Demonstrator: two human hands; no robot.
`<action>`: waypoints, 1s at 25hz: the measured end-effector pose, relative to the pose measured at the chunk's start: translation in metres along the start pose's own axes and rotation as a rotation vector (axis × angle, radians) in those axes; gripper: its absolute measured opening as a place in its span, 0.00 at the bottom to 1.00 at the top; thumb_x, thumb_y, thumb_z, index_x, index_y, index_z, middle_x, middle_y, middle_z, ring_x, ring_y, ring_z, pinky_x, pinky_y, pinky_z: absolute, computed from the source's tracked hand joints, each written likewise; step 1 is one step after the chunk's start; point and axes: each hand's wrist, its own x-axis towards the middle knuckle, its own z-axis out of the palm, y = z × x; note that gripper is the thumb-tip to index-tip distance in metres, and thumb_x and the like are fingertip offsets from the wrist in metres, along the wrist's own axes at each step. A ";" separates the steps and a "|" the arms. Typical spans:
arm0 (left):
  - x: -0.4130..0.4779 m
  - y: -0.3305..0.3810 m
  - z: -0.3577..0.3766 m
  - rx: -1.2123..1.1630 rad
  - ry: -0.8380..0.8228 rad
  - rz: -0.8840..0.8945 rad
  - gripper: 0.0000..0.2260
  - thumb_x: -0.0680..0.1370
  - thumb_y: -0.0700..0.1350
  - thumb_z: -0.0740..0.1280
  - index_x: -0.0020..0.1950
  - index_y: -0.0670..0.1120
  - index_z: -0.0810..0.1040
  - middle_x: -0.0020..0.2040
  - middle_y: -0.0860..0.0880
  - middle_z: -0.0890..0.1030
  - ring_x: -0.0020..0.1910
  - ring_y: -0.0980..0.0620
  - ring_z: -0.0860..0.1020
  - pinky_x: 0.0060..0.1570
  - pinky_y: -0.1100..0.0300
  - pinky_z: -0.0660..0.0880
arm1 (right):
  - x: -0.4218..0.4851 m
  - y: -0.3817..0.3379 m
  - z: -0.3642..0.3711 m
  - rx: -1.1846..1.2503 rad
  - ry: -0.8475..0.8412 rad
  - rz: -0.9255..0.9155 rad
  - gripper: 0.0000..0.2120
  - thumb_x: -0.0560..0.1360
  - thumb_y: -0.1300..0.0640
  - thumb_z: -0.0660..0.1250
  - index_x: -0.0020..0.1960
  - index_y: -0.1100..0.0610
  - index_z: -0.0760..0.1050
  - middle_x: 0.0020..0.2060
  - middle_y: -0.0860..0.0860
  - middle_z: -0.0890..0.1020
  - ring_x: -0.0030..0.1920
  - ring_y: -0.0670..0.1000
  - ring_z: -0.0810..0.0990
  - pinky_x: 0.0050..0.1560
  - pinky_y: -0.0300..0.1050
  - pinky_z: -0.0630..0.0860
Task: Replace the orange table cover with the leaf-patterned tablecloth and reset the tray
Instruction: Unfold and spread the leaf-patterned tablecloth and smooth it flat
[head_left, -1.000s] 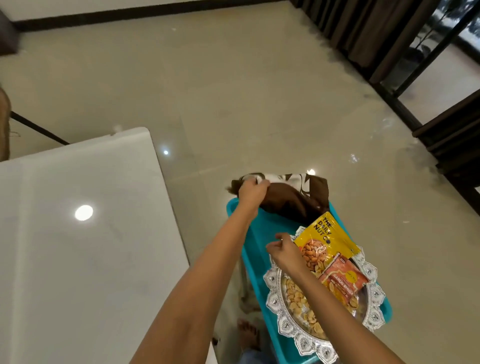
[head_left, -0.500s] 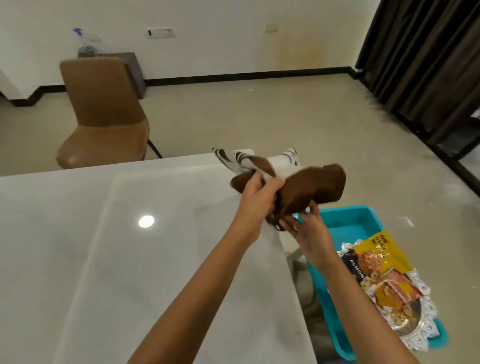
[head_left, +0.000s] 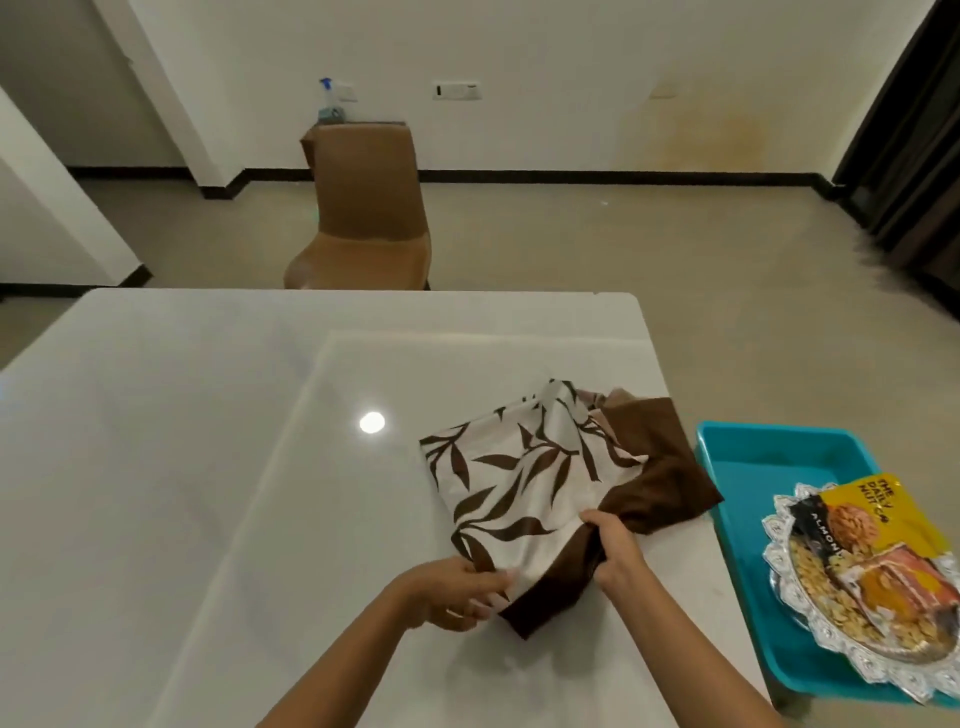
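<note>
White, glossy and bare — that is the surface (head_left: 208, 467) as it shows here, with no orange cover anywhere in view, so the first part of the job looks done.

The leaf-patterned tablecloth (head_left: 524, 483) lies on the surface toward four o'clock from its middle, close to the right edge. It is a folded bundle, cream with brown leaves on top and a plain brown border spilling out at its two o'clock and six o'clock sides. It is not yet spread.

Both hands are on it. The left hand (head_left: 452, 592) has its fingers curled over the bundle's near corner at about seven o'clock. The right hand (head_left: 615, 553) pinches a gathered fold of the brown border at about five o'clock.

The silver tray (head_left: 777, 525) sits off the surface at three to four o'clock, resting in a teal bin (head_left: 769, 457). It carries a yellow nut packet (head_left: 878, 514), another packet and loose nuts. What the bin stands on cannot be told.

By my reading the task is about a third along: cover gone and new cloth brought to the surface. Unfolding it, pulling it square over all four edges and smoothing it remain — and only then lifting the tray back onto the cloth.

A brown chair (head_left: 369, 208) stands beyond the far edge at twelve o'clock.
</note>
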 end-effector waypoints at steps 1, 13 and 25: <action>-0.002 -0.004 -0.008 -0.107 0.028 -0.029 0.28 0.71 0.66 0.67 0.58 0.46 0.75 0.53 0.48 0.81 0.48 0.54 0.80 0.46 0.61 0.79 | -0.006 -0.003 0.012 -0.060 -0.022 0.006 0.16 0.73 0.65 0.67 0.61 0.64 0.76 0.48 0.58 0.81 0.46 0.58 0.79 0.43 0.50 0.77; 0.040 -0.057 -0.058 -1.369 0.234 0.385 0.28 0.73 0.57 0.69 0.68 0.43 0.73 0.61 0.40 0.79 0.62 0.40 0.76 0.63 0.41 0.71 | 0.015 -0.059 0.024 -0.585 -0.168 -0.248 0.17 0.74 0.58 0.67 0.62 0.61 0.74 0.54 0.59 0.81 0.54 0.60 0.79 0.53 0.52 0.77; 0.018 0.047 -0.037 -0.972 0.507 0.577 0.09 0.78 0.46 0.67 0.58 0.46 0.78 0.54 0.44 0.83 0.53 0.45 0.81 0.52 0.47 0.79 | 0.062 0.087 -0.010 -1.720 0.097 -1.295 0.47 0.67 0.31 0.64 0.77 0.56 0.56 0.77 0.56 0.54 0.76 0.61 0.54 0.74 0.60 0.47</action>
